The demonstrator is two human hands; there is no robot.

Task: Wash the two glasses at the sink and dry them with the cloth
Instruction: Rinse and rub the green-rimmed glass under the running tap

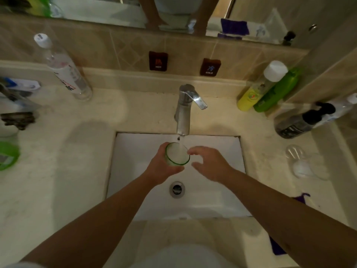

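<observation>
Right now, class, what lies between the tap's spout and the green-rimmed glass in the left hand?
In the head view, only a stream of water runs from the spout into the glass.

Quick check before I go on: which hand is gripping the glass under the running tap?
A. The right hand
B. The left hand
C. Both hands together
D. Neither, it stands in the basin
B. The left hand wraps the green-rimmed glass beneath the tap, while the right hand hovers open beside it, fingertips near the rim.
</observation>
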